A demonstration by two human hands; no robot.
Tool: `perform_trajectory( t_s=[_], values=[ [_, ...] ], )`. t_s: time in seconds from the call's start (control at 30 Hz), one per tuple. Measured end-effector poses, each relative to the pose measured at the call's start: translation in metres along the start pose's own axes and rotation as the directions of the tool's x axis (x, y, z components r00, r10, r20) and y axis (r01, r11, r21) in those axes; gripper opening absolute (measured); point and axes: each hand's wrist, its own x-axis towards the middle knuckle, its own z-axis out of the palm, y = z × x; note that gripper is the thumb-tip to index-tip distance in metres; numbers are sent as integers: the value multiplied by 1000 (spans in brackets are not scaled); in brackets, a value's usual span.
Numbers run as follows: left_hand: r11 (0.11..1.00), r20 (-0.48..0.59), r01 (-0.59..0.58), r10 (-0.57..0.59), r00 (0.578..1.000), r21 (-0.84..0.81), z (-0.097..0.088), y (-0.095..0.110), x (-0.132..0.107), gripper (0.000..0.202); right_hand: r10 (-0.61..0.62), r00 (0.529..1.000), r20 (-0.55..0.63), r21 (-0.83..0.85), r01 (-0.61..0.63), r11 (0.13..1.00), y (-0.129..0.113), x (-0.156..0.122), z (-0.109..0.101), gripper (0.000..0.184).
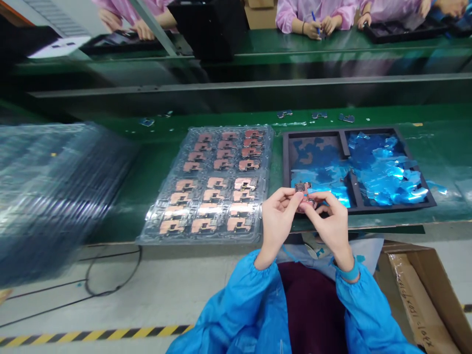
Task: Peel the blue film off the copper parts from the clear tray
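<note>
A small circuit board [304,189] is pinched between my left hand [280,216] and my right hand [329,219], its chip side partly covered by my fingertips. Both hands hold it over the near edge of a black divided tray [348,145]. Loose pieces of shiny blue film [391,172] fill much of that tray's compartments. Left of my hands lies a clear plastic tray [151,216] with rows of copper-coloured circuit boards [212,196] in its pockets.
A stack of clear plastic trays [55,182] stands at the far left, blurred. Several small boards [319,115] lie along the back of the green bench [243,114]. An open cardboard box [424,290] sits on the floor at right. People in pink sleeves [287,14] work across the line.
</note>
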Motion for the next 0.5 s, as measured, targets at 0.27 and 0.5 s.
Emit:
perform_trajectory(
  t_s=[0.27, 0.5],
  values=[
    [1000, 12, -2, 2, 1000, 23, -6, -5, -1, 34, -44, 995, 86, 28, 42, 999, 5, -5, -2, 12],
    [1000, 30, 13, -13, 999, -15, -6, -5, -18, 23, 38, 997, 72, 85, -44, 995, -5, -11, -4, 14]
  ],
)
